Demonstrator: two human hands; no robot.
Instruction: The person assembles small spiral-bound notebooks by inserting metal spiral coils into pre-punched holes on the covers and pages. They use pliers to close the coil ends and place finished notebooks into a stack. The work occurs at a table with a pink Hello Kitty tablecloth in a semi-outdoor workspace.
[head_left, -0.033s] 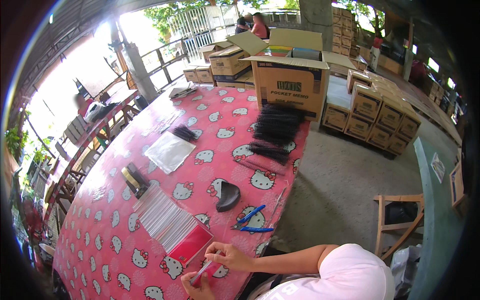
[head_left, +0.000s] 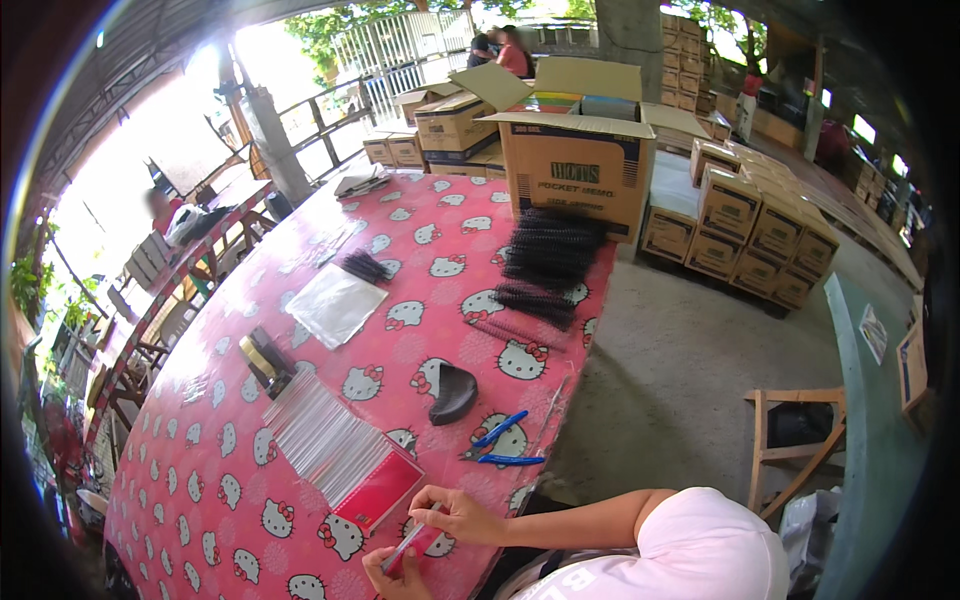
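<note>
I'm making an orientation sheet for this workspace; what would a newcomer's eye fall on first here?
Probably the pink tablecloth printed with white cartoon cat faces, spreading across the middle. Next come the large open brown cardboard carton at its far right and the heap of black spiral coils just in front of it. At the near edge, the left hand and right hand hold what looks like a small pink booklet.

Small, flat pink-red booklet (head_left: 424,541), a pale strip along its left side; held aslant, its length running from near left to far right; situated at the near side, slightly left of centre; partly hidden, finer detail indistinct.
</note>
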